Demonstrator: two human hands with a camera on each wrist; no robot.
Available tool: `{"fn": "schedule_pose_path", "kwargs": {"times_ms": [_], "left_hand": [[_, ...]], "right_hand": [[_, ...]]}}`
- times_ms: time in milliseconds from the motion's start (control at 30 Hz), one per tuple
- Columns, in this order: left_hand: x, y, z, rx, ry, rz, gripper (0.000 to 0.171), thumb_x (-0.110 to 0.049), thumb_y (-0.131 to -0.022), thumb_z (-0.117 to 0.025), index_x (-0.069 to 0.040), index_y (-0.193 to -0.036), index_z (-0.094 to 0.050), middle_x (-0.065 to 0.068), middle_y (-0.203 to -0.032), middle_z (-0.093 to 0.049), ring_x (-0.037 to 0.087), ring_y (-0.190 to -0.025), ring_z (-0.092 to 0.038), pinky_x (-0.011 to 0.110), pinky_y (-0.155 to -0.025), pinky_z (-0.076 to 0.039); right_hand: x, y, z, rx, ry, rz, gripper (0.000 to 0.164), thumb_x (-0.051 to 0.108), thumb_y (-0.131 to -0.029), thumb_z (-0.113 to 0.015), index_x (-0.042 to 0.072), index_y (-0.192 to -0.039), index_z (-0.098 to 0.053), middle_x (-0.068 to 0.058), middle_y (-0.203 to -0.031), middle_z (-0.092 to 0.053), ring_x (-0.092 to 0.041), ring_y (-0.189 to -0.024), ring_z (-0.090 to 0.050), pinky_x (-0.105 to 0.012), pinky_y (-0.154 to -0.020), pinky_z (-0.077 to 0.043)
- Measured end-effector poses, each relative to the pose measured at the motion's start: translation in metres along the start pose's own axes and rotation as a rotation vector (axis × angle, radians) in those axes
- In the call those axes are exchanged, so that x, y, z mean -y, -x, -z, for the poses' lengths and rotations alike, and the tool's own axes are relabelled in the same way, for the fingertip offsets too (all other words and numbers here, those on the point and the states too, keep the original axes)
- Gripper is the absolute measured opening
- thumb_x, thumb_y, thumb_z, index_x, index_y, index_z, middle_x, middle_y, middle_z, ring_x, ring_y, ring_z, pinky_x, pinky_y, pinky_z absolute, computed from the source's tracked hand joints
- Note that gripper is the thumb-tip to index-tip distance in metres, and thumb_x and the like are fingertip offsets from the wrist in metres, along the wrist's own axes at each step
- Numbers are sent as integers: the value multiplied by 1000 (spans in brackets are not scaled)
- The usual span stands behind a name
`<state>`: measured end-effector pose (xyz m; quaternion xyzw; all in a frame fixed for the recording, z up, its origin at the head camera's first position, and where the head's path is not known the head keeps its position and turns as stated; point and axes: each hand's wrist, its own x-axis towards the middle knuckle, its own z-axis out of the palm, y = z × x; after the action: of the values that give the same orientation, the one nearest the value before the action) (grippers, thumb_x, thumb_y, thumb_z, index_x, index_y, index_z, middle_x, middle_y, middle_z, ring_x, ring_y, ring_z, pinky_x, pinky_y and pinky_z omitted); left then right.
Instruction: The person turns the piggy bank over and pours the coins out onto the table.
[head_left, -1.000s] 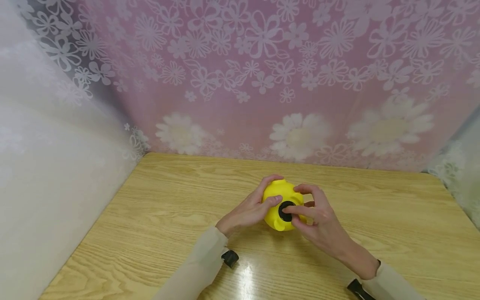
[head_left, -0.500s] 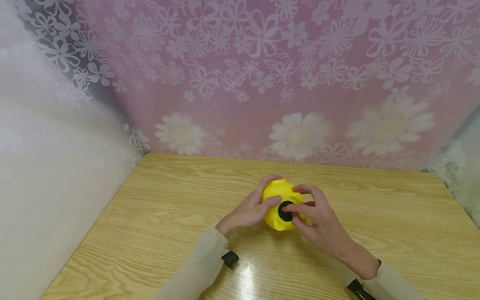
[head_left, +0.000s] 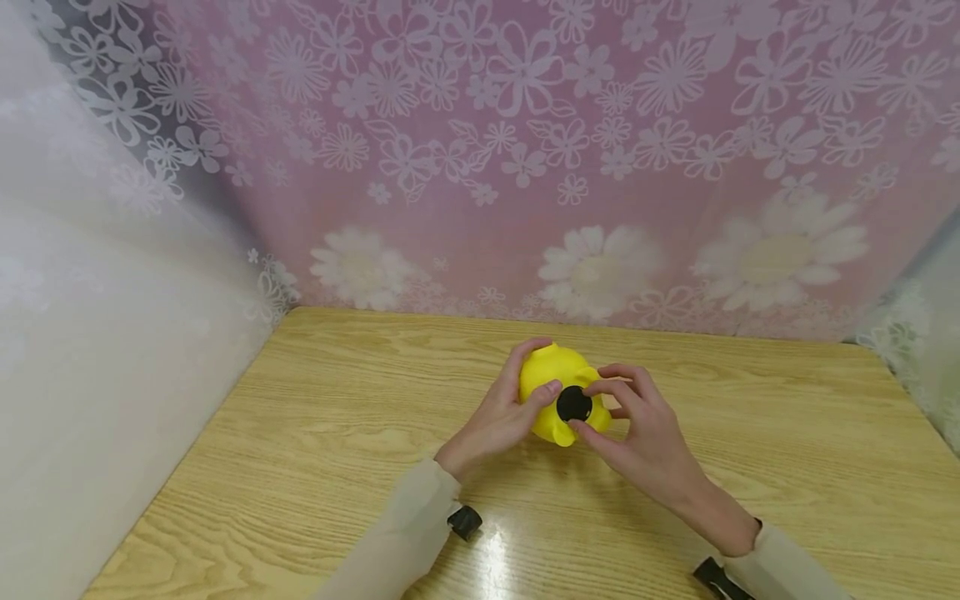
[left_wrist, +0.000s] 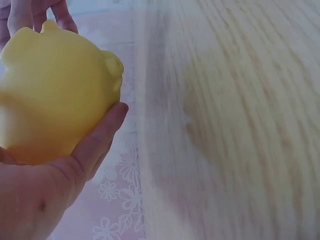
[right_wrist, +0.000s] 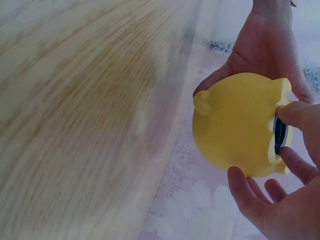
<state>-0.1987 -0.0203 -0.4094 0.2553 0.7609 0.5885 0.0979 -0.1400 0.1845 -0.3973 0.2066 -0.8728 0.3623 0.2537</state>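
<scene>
A round yellow piggy bank [head_left: 553, 367] with stubby feet is held above the table, its underside turned toward me in the head view. My left hand [head_left: 501, 417] grips its left side, the thumb lying on the underside close to a round black stopper [head_left: 574, 404]. From the right, my right hand [head_left: 648, 437] has thumb and index finger at opposite edges of that stopper, pinching it. The right wrist view shows both fingertips at the rim of the black stopper [right_wrist: 280, 134], which sits in the bank. In the left wrist view the yellow bank [left_wrist: 60, 85] hides the stopper.
A light wood-grain table [head_left: 337, 433] lies below both hands. Behind it hangs a pink curtain with white flowers [head_left: 480, 167], and pale cloth [head_left: 112, 333] borders the left side. Black straps [head_left: 465, 522] hang by the sleeves.
My right index finger has gone from the middle of the stopper to its upper edge. The piggy bank has tilted and risen slightly, with my left hand moving along.
</scene>
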Motion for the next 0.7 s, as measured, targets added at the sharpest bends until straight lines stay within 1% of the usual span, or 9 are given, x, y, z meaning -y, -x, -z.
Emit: {"fn": "schedule_pose_path", "kwargs": {"times_ms": [133,300,400,533,600,700], "left_hand": [[0,-1,-2,-17,-11,-1,53,-40,-105,-54,-48,-151,-28,7,-138,-51,17,-105,-60,28,-83,-57],[0,-2,-5,-42,-67,7,54,-41,-104,-56,-47,-151,-30,4,-140,-48,18,-106,-58,28,-85,-55],[-1,-3,-7,-57,-108,4,56,-43,-103,-57,-45,-152,-30,2,-142,-47,17,-106,-57,28,-86,-55],[-1,-4,-9,-78,-152,-9,59,-43,-103,-57,-37,-155,-31,4,-143,-47,18,-106,-56,27,-85,-54],[-2,-4,-10,-86,-167,-14,60,-44,-103,-57,-33,-156,-31,5,-142,-47,18,-105,-56,27,-85,-54],[-1,-4,-11,-93,-182,-15,61,-44,-103,-57,-32,-156,-31,6,-141,-47,18,-105,-56,27,-84,-54]], "right_hand": [[3,-2,-1,14,11,-51,38,5,-72,-91,4,-101,-67,-16,-122,-57,-30,-97,-66,-39,-64,-63],[7,-3,-3,20,26,-101,35,4,-72,-90,3,-98,-66,-18,-120,-56,-30,-94,-66,-37,-62,-62],[7,-3,-5,26,58,-111,35,3,-70,-88,2,-95,-64,-18,-119,-56,-29,-92,-65,-33,-61,-60],[6,-4,-7,21,132,-62,36,5,-68,-88,2,-92,-61,-19,-118,-55,-27,-84,-64,-27,-60,-56],[4,-5,-8,9,179,-3,37,6,-66,-87,1,-91,-60,-21,-116,-56,-24,-77,-63,-25,-58,-55],[2,-6,-8,0,232,98,37,6,-66,-86,-1,-90,-59,-23,-114,-56,-16,-64,-56,-22,-53,-53]]}}
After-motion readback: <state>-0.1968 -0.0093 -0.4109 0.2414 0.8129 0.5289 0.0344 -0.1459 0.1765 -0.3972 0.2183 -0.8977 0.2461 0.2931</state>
